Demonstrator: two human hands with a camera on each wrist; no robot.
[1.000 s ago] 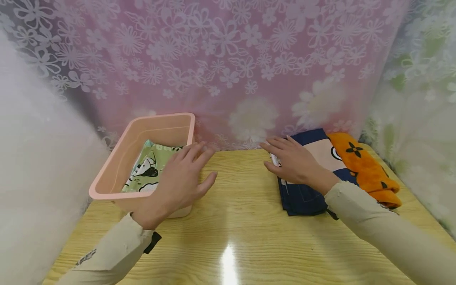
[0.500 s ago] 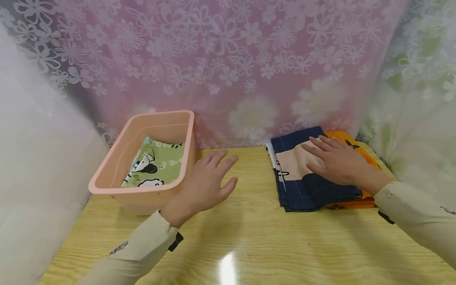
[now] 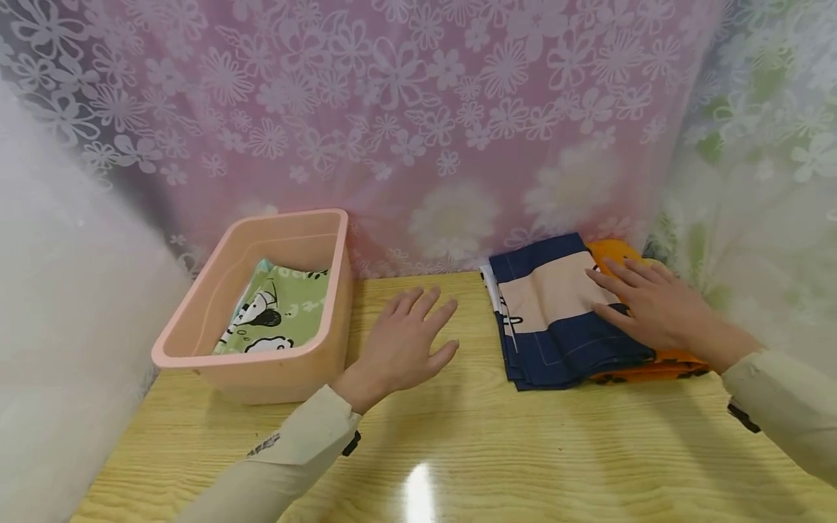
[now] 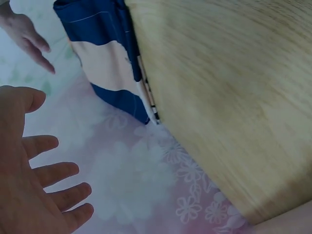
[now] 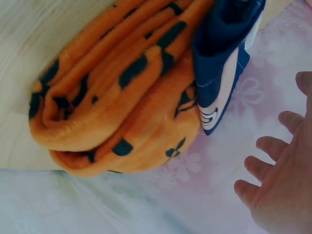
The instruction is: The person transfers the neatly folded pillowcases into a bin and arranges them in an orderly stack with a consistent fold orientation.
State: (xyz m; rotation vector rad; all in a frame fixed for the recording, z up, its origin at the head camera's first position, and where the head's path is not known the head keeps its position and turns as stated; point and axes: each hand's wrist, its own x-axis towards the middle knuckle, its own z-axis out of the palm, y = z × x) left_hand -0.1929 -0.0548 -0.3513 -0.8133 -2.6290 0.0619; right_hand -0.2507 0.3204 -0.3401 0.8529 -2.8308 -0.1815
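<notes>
My left hand [image 3: 399,349] hovers over the table just right of a pink plastic basin [image 3: 281,378], its fingers spread and holding nothing. Inside the basin lies a folded green cloth [image 3: 301,301] with a cartoon dog print. My right hand [image 3: 660,305], fingers extended, is above the right side of a folded navy and beige cloth [image 3: 549,290]. Beside that cloth is a thick folded orange cloth [image 3: 608,250], partly hidden by the right hand in the head view. In the right wrist view the orange cloth [image 5: 122,112] shows dark motifs, and the hand [image 5: 282,165] is apart from it.
Everything stands on a wood-grain table [image 3: 458,436]. A pink floral curtain [image 3: 418,145] hangs along its back edge, with pale sheets at both sides. A white edge [image 3: 490,287] shows at the navy cloth's left.
My right hand has moved right, from the navy cloth's left edge to near the orange cloth. My left hand has moved right, away from the basin's rim. The cloths stay put.
</notes>
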